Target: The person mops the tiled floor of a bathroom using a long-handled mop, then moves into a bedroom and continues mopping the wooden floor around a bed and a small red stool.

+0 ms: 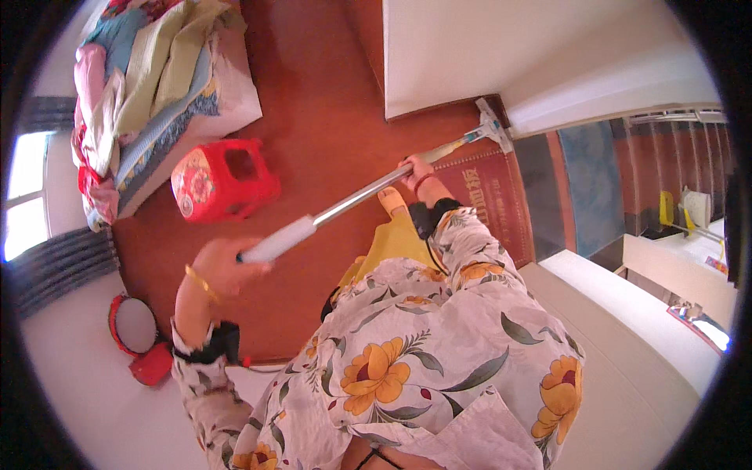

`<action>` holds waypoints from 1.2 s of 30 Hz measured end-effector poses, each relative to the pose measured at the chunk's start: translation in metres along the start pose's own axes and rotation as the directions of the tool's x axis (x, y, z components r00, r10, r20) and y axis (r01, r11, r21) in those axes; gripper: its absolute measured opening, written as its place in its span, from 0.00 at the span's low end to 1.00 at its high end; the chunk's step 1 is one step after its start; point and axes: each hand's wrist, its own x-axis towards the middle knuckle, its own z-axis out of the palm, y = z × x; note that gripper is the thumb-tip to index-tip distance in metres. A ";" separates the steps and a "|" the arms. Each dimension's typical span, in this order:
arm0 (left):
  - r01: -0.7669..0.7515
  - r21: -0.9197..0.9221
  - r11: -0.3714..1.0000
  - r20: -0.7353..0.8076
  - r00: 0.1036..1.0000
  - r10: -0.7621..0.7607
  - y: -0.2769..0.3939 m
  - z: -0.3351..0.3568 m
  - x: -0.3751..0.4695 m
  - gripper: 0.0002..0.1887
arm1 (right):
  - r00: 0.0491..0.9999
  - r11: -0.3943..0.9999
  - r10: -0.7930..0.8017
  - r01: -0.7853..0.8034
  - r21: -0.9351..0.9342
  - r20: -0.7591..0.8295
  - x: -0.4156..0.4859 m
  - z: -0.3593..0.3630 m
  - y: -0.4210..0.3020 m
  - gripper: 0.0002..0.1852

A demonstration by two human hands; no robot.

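A long-handled floor mop [358, 198] slants across the view, with a metal pole and a white grip at its near end. Its white and teal head [492, 130] rests on the floor at the doorway corner, by the wall. Partway down the pole, my right hand [417, 169], with a red band at the wrist, is closed around it. My left hand [226, 264], wearing a gold-coloured bracelet, is at the end of the white grip [279, 239]. That hand is blurred, and the grip's dark tip shows in front of the palm; how firmly it holds cannot be told.
A red plastic stool [226, 179] lies on its side on the reddish floor [317, 106]. Beyond it stands a bed [235, 100] heaped with bedding. A red doormat [490, 205] lies at the threshold, with stair railings outside. A red-framed mirror [135, 326] is at lower left.
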 end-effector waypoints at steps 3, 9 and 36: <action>-0.174 0.008 0.985 -0.092 0.981 0.174 0.032 -0.008 0.003 0.17 | 0.996 0.996 -0.087 0.087 0.025 0.011 0.007 0.024 -0.031 0.03; -0.037 0.040 0.999 -0.131 0.990 0.042 0.050 -0.050 -0.008 0.15 | 1.000 0.997 -0.013 0.014 -0.078 0.008 -0.005 0.094 -0.044 0.03; 0.210 0.234 0.949 -0.148 0.973 -0.178 -0.045 0.084 -0.127 0.17 | 0.951 0.771 0.254 -0.308 -0.558 -0.175 -0.018 -0.016 0.146 0.06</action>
